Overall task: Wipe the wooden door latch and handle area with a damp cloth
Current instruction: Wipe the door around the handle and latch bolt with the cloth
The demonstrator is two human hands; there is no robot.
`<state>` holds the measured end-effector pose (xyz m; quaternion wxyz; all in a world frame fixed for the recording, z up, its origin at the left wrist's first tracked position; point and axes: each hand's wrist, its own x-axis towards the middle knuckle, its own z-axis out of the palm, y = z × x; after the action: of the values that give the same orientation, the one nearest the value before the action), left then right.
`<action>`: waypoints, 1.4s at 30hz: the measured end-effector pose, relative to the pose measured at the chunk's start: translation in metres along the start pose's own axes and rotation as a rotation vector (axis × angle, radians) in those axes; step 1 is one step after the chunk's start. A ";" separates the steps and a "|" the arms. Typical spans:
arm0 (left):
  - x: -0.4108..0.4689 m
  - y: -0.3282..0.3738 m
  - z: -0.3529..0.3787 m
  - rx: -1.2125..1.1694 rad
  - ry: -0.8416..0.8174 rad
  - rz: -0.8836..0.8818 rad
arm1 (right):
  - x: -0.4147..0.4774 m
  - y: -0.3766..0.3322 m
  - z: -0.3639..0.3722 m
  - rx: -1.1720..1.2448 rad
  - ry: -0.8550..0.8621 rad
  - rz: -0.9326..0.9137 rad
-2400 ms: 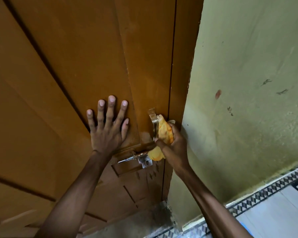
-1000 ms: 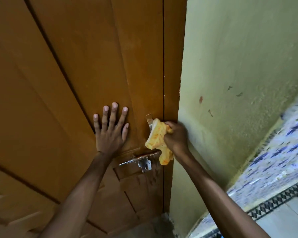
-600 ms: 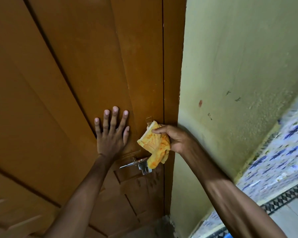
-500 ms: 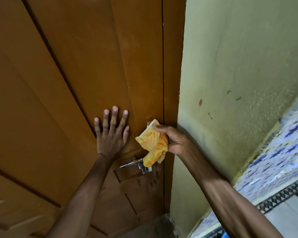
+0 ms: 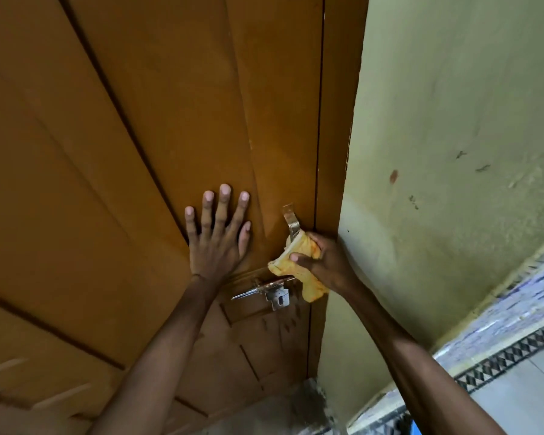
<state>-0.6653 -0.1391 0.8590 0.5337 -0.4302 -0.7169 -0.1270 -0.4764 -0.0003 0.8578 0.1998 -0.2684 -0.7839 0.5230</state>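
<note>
A brown wooden door (image 5: 157,127) fills the left of the head view. My left hand (image 5: 219,235) lies flat on it with fingers spread, just left of the metal handle (image 5: 290,220). My right hand (image 5: 324,262) grips a bunched yellow-orange cloth (image 5: 296,260) and presses it against the lower part of the handle, near the door's edge. Below the cloth a metal sliding latch (image 5: 266,288) sticks out to the left, with its bracket hanging under it. The handle's lower end is hidden by the cloth.
The door frame (image 5: 336,152) runs down right of the handle. A pale green plaster wall (image 5: 453,152) with small marks stands to the right. A patterned tile border (image 5: 509,356) and grey floor lie at the lower right. A concrete threshold (image 5: 283,409) sits below the door.
My right hand has slid the cloth down the handle and bunched it tighter; the handle's upper part now shows. My left hand stays flat on the door.
</note>
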 end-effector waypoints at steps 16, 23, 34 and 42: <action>0.001 -0.001 -0.004 -0.019 -0.022 0.003 | 0.004 0.002 0.024 -0.863 0.242 -0.162; 0.002 -0.002 -0.005 -0.007 -0.031 -0.002 | -0.004 0.010 0.020 -0.883 0.266 -0.255; 0.003 -0.001 -0.005 -0.008 -0.011 0.001 | -0.002 0.015 0.028 -0.946 0.412 -0.300; 0.002 -0.001 -0.004 0.000 -0.015 -0.006 | -0.005 0.018 0.029 -0.925 0.383 -0.301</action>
<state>-0.6636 -0.1416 0.8634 0.5280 -0.4291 -0.7221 -0.1252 -0.4859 -0.0192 0.8305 0.2731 -0.3038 -0.9123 0.0293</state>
